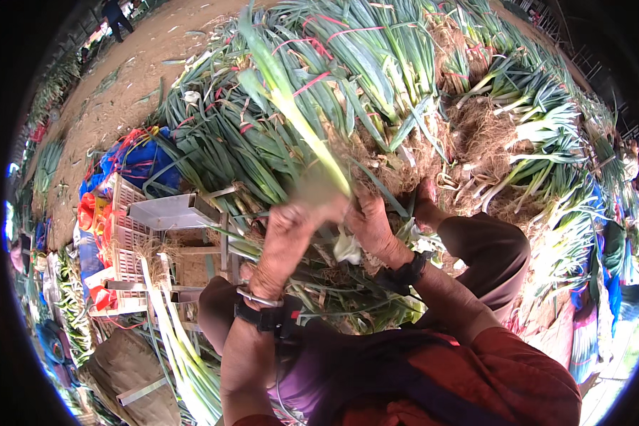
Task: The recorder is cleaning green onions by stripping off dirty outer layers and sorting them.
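A long leek, white at the lower end with green leaves above, slants up and left from between my hands. My right hand is closed, its fingers curled at the leek's lower end. Close beside it, my left hand is at the same end, with fingers smeared by motion, so their grip is unclear. A pale, crumpled piece of leek skin shows just below the hands. Under and around them lie loose leeks and trimmed leaves.
Bundled leeks with pink ties are heaped ahead. More leeks, roots showing, lie to the right. On the left stand a pale plastic crate and a metal-topped stand. Several cleaned leeks lie at lower left, by brown cardboard.
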Demonstrator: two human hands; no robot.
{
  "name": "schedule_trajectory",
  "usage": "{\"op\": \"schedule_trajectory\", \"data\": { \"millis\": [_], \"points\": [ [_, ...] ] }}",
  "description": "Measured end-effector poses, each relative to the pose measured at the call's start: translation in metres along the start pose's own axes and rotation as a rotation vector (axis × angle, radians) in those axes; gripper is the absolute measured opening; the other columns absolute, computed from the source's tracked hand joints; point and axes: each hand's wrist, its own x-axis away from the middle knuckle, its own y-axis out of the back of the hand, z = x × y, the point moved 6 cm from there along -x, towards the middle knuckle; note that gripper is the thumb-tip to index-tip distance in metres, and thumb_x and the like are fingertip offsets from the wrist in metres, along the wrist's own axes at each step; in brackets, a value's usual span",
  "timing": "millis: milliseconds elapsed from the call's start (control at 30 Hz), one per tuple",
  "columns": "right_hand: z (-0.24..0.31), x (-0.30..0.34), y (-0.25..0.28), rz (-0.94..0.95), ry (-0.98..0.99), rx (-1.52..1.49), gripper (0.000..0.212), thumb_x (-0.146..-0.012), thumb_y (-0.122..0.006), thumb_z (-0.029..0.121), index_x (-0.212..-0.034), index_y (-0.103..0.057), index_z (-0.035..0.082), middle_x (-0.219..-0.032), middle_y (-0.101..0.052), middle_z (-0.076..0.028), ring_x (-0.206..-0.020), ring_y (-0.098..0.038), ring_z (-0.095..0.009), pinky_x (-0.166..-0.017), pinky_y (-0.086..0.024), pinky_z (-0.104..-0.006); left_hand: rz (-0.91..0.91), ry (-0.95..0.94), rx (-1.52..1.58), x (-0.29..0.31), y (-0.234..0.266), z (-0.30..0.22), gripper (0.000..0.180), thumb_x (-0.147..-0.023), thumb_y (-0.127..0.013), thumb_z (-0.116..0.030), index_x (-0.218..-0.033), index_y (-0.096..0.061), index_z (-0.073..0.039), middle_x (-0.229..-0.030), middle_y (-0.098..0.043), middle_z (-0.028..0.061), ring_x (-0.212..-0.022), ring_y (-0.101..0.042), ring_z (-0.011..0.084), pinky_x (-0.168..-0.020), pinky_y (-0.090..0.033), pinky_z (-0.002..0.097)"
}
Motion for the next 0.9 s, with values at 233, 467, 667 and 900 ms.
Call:
{"op": "schedule_trajectory", "data": {
  "millis": [233, 467, 667, 900],
  "points": [
    [0.028, 0.023, -0.02, -0.017, 0.052, -0.101, 0.024, -0.089, -0.059, 0.004, -0.109, -0.047, 0.005, -0.067, -0.049, -0.005, -0.055, -0.046, -0.01, -0.049, -0.04, -0.0248, -0.378, 0.087, -0.104, -0.015, 0.025, 0.001, 0.026, -0.085, -0.067, -0.027, -0.098, -0.068, -0.004, -0.09, -0.069, 0.0059, -0.069, -0.06, 0.009, -0.059, -0.045, 0.0227],
    [0.041, 0.023, -0.026, 0.123, -0.046, -0.335, 0.016, -0.093, -0.055, 0.013, -0.104, -0.051, 0.002, -0.067, -0.05, -0.002, -0.057, -0.049, -0.009, -0.052, -0.042, -0.0251, -0.438, 0.011, 0.008, -0.01, 0.03, -0.01, 0.014, -0.083, -0.068, -0.017, -0.086, -0.069, -0.003, -0.078, -0.068, 0.0069, -0.062, -0.06, 0.0102, -0.053, -0.044, 0.0223],
    [0.033, 0.026, -0.035, 0.165, -0.13, -0.367, 0.016, -0.094, -0.054, 0.015, -0.103, -0.052, 0.002, -0.065, -0.049, -0.001, -0.058, -0.048, -0.007, -0.052, -0.041, -0.0246, -0.46, -0.029, -0.032, -0.008, 0.032, -0.013, 0.01, -0.082, -0.067, -0.011, -0.083, -0.068, -0.001, -0.071, -0.066, 0.0055, -0.06, -0.062, 0.0121, -0.051, -0.048, 0.0234],
    [0.038, 0.033, -0.036, 0.325, -0.384, -0.657, 0.019, -0.093, -0.056, 0.014, -0.106, -0.053, 0.001, -0.067, -0.05, 0.0, -0.058, -0.049, -0.007, -0.051, -0.041, -0.0241, -0.426, 0.06, 0.094, -0.005, 0.029, -0.013, 0.008, -0.083, -0.062, -0.008, -0.085, -0.066, 0.0, -0.071, -0.064, 0.0046, -0.058, -0.059, 0.0115, -0.05, -0.048, 0.024]
  ]
}}
